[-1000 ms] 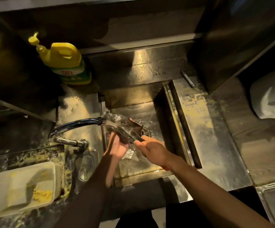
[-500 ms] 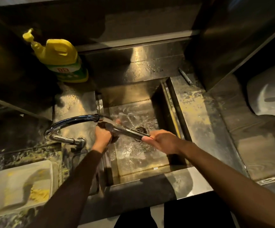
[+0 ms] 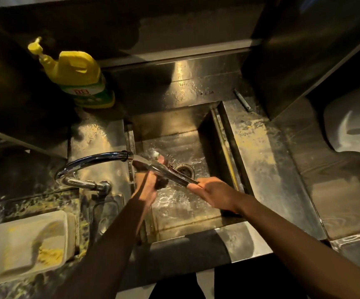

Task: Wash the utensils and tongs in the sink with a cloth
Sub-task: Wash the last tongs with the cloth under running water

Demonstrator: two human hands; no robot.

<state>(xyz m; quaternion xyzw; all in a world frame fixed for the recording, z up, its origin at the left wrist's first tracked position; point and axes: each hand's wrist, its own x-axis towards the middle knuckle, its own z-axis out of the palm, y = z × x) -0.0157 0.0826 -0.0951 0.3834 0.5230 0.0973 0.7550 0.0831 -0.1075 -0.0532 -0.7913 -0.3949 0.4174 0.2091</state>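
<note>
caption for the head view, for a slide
Left hand and right hand hold tongs under the running tap.

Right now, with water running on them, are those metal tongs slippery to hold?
Probably slippery: the tongs are shiny metal under the tap stream. They look stiff, keeping a straight line between the right hand and the left hand. Likely light, since the right hand pinches just the end.
</note>
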